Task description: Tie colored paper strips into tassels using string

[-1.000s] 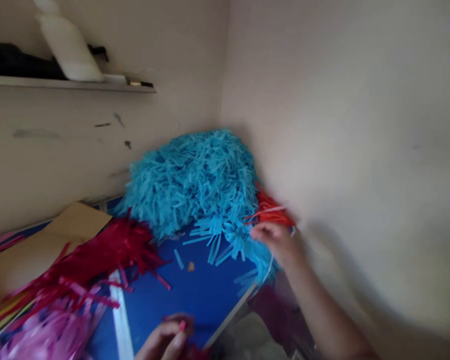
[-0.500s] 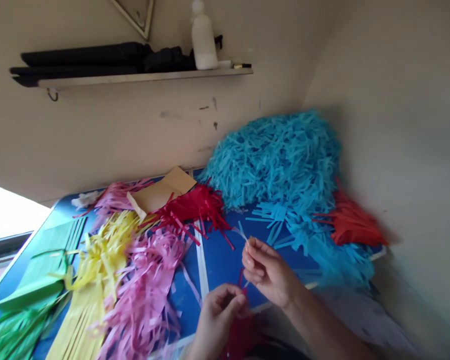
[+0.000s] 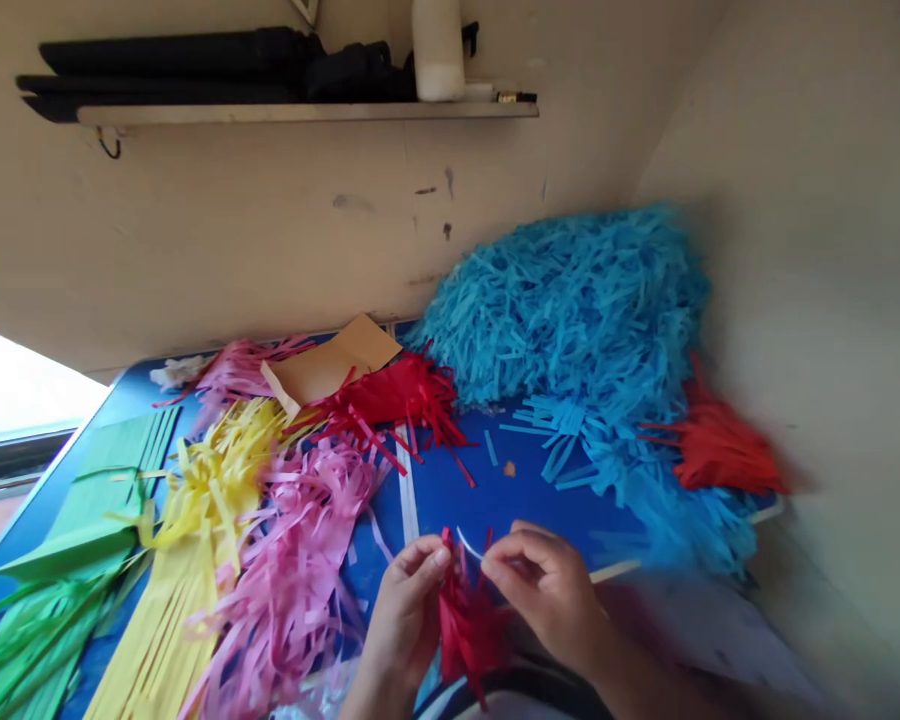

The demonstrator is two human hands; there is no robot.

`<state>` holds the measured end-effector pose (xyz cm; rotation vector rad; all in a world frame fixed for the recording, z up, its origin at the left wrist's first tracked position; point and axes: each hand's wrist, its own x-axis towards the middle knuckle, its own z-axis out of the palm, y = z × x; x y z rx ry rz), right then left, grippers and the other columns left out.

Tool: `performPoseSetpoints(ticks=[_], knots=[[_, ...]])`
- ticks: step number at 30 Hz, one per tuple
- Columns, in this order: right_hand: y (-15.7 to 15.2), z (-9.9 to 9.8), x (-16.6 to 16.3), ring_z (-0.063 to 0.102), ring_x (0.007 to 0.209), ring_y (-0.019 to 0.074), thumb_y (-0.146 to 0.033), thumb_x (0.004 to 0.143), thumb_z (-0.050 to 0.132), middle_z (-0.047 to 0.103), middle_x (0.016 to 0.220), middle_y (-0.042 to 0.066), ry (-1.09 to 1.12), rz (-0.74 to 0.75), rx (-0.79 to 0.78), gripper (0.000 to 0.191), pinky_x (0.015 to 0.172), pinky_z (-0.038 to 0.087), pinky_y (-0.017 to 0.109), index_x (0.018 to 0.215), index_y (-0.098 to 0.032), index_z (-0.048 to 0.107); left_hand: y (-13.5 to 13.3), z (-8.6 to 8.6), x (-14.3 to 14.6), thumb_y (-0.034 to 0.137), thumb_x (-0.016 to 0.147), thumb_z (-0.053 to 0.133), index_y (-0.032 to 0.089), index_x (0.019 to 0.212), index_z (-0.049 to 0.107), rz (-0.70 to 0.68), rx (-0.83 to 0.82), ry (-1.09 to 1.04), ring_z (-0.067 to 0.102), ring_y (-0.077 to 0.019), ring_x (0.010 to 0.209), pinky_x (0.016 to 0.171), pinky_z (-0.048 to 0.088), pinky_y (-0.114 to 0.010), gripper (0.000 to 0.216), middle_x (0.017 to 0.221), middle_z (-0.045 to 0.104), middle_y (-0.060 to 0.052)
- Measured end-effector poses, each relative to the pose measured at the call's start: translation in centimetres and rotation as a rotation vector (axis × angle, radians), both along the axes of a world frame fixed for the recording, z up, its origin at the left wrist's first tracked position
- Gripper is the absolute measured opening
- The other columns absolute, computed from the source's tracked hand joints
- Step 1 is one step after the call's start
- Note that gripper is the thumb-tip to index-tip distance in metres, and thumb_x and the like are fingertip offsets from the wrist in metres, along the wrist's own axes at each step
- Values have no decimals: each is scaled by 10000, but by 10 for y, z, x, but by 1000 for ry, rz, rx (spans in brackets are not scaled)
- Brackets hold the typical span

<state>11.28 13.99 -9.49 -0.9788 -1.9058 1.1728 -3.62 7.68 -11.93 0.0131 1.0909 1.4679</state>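
Note:
A small bundle of red fringed paper (image 3: 466, 625) sits between my two hands at the near edge of the blue table (image 3: 457, 490). My left hand (image 3: 401, 620) pinches its left side with closed fingers. My right hand (image 3: 547, 590) is closed too, its fingertips holding a thin white strip (image 3: 468, 545) at the top of the bundle. A big heap of light blue fringed paper (image 3: 570, 320) fills the far right corner against the walls.
Fringed paper lies across the table: pink (image 3: 292, 560), yellow (image 3: 202, 500), green (image 3: 52, 580), dark red (image 3: 382, 395) and orange-red (image 3: 720, 450). A piece of brown cardboard (image 3: 330, 365) lies behind it. A wall shelf (image 3: 307, 110) carries a white bottle (image 3: 436, 45) and black items.
My right hand came back from the orange-red pile with a thin white strip and met my left hand. Both hands now hold it at the red bundle. The view swung left.

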Motion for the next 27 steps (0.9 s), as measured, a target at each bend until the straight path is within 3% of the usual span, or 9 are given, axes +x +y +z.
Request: performPoseSetpoints(ticks=[4, 9, 11, 13, 16, 20, 23, 27], knots=[[-1, 1, 3, 534, 588, 108, -247, 852, 618, 580, 640, -11, -16, 55, -54, 179, 545, 390, 207, 691, -191, 676, 2, 3, 1, 268, 438, 951, 147, 649, 682, 11, -28, -118, 583, -79, 476, 492, 450, -156, 363, 535, 656, 9], [0, -4, 1, 523, 577, 109, -246, 846, 604, 569, 626, -12, -58, 23, -84, 201, 547, 390, 213, 659, -188, 652, 0, -2, 3, 298, 464, 937, 146, 659, 693, -15, -16, -36, 578, -79, 493, 506, 454, -161, 347, 554, 650, 9], [0, -4, 1, 551, 617, 121, -256, 853, 596, 598, 671, 0, -87, 25, -108, 182, 580, 414, 220, 695, -188, 654, -3, -5, 4, 324, 499, 919, 156, 683, 712, -9, 6, 136, 605, -93, 544, 532, 473, -170, 324, 623, 679, -4], [0, -2, 1, 610, 744, 149, -277, 852, 610, 658, 830, 28, -100, 88, -186, 119, 660, 462, 231, 900, -196, 682, -7, -7, 5, 329, 596, 867, 174, 706, 731, -18, 78, 435, 650, -123, 641, 598, 508, -190, 233, 716, 710, -24], [1, 0, 3, 623, 965, 192, -332, 878, 600, 667, 1073, 63, -103, 204, -300, 330, 823, 487, 276, 1187, -217, 601, -12, -6, 7, 272, 768, 723, 208, 760, 746, -103, 266, 966, 690, -158, 769, 708, 540, -228, 69, 798, 732, -40], [0, -4, 0, 630, 860, 182, -320, 925, 521, 687, 892, 35, -87, 220, -315, 177, 797, 477, 281, 940, -193, 644, -17, -11, 14, 238, 801, 673, 214, 788, 658, -46, 271, 1395, 696, -144, 670, 639, 550, -228, 32, 745, 729, -9], [-6, -10, -5, 623, 795, 166, -269, 913, 531, 674, 817, 22, -82, 181, -221, 151, 750, 470, 271, 849, -194, 645, -19, -19, 21, 282, 807, 678, 219, 761, 564, 42, 240, 1507, 697, -141, 633, 582, 545, -221, 138, 723, 720, 4], [6, -7, 12, 622, 871, 192, -336, 921, 556, 672, 870, 42, -10, 124, -72, 227, 824, 473, 335, 750, -215, 644, -20, -20, 22, 323, 835, 669, 224, 794, 595, -29, 224, 1615, 690, -144, 624, 582, 531, -231, 130, 721, 720, 7]])
